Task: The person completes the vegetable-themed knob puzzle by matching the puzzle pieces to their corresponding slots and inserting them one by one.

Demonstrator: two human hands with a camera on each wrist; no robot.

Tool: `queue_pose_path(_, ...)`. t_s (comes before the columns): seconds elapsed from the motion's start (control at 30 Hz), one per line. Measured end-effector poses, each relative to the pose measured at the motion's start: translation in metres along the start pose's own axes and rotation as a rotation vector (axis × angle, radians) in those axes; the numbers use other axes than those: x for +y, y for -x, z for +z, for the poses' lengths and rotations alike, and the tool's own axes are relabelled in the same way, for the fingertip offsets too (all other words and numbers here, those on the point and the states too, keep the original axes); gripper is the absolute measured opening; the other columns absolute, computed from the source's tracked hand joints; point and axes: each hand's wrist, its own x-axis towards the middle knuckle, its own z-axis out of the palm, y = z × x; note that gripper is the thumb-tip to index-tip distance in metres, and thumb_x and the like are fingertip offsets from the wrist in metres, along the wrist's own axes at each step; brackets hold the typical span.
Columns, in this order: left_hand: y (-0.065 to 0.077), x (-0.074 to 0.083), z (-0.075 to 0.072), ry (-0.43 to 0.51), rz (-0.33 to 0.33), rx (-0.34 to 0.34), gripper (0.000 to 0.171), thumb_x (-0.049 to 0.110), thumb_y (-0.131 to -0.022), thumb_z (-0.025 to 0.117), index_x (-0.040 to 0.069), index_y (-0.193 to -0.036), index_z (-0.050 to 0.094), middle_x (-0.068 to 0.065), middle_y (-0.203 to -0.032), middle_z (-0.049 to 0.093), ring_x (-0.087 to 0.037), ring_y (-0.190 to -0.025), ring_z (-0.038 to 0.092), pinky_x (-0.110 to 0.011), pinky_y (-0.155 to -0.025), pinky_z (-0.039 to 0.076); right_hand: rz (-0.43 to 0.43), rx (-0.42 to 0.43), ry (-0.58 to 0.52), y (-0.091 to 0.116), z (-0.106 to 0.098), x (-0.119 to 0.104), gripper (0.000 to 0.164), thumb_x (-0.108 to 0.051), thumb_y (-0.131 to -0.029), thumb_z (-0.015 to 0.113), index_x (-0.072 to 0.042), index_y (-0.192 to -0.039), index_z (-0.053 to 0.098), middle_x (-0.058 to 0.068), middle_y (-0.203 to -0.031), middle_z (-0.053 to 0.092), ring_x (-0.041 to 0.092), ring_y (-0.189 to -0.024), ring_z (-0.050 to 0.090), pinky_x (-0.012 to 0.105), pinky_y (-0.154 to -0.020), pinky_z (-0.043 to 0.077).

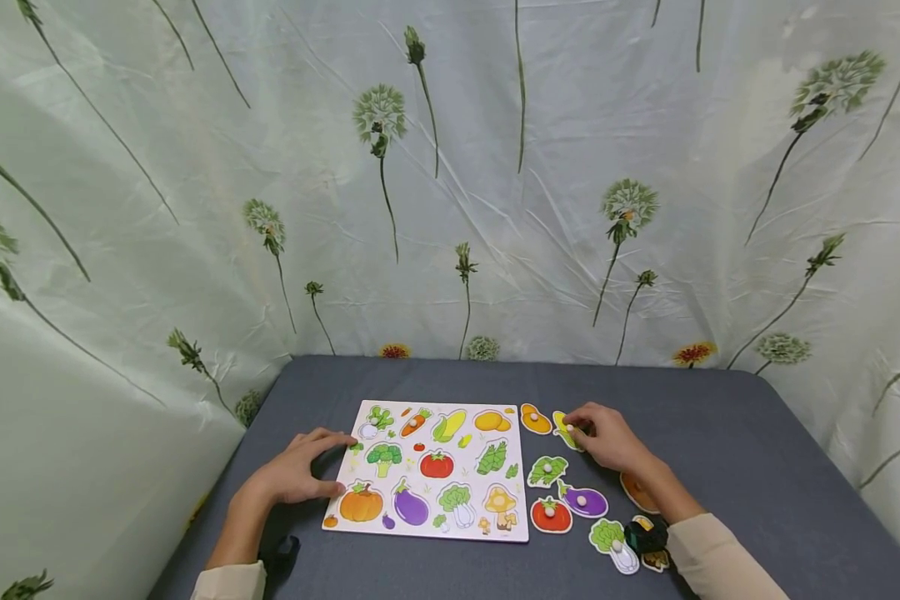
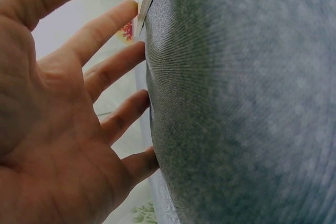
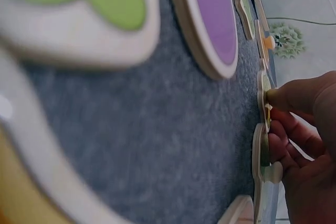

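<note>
A white vegetable puzzle board (image 1: 411, 467) lies on the grey table, with printed pictures and knobbed radish (image 1: 378, 422) and carrot (image 1: 415, 423) pieces in its top row. My left hand (image 1: 300, 468) rests at the board's left edge, fingers spread, thumb at the lower part of that edge. The left wrist view shows the left palm (image 2: 63, 124) with fingers extended. Right of the board, my right hand (image 1: 609, 437) pinches the yellow corn piece (image 1: 562, 427) between thumb and fingers. In the right wrist view the thumb presses this piece (image 3: 263, 90), seen edge-on, close over the table.
Loose knobbed pieces lie right of the board: potato (image 1: 534, 422), leafy green (image 1: 546, 477), eggplant (image 1: 594, 503), tomato (image 1: 551, 522) and bok choy (image 1: 622, 560). The right forearm partly covers a pumpkin piece (image 1: 633, 493). A patterned curtain (image 1: 555, 208) hangs behind the table.
</note>
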Motion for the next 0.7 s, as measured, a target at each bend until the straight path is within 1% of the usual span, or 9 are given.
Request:
queue_pose_path(0.13,0.0001,-0.0004,0.0004,-0.001,-0.001,0.001,0.074,0.043,-0.075,0.085,0.028,-0.143,0.060,-0.007,-0.142,0.054,-0.036,-0.128,0.044,-0.070,-0.100,0.041,0.015,-0.010,-0.014,0.0005,-0.0025,0.0013,0.013,-0.008,-0.095,0.071,-0.006,-0.105,0.078,0.003,-0.097,0.066,0.012,-0.079,0.055,0.024,-0.070,0.048)
queue_pose_path(0.4,-0.0006,-0.0024,0.0016,-0.005,-0.004,0.004,0.074,0.043,-0.074,0.086,0.030,-0.143,0.060,-0.007,-0.143,0.053,-0.036,-0.129,0.044,-0.071,-0.101,0.040,-0.015,-0.008,0.021,0.0009,-0.0010,0.0034,0.011,-0.008,-0.096,0.070,-0.007,-0.104,0.078,0.002,-0.096,0.066,0.009,-0.078,0.056,0.025,-0.068,0.048)
queue_pose_path(0.53,-0.0008,-0.0030,0.0019,-0.010,-0.005,0.004,0.074,0.043,-0.075,0.086,0.031,-0.143,0.060,-0.007,-0.143,0.053,-0.036,-0.129,0.044,-0.070,-0.101,0.040,0.007,-0.002,0.024,0.0016,0.0001,0.0025,0.011,-0.008,-0.095,0.071,-0.007,-0.104,0.078,0.002,-0.096,0.066,0.011,-0.079,0.055,0.025,-0.069,0.048)
queue_pose_path(0.7,0.0001,-0.0018,0.0014,-0.006,0.000,0.006,0.074,0.044,-0.075,0.085,0.029,-0.143,0.060,-0.008,-0.144,0.053,-0.037,-0.130,0.043,-0.071,-0.102,0.039,0.033,0.016,0.024,0.0039,0.0006,0.0007,0.010,-0.009,-0.095,0.073,-0.008,-0.103,0.078,0.001,-0.094,0.065,0.012,-0.080,0.056,0.025,-0.070,0.049)
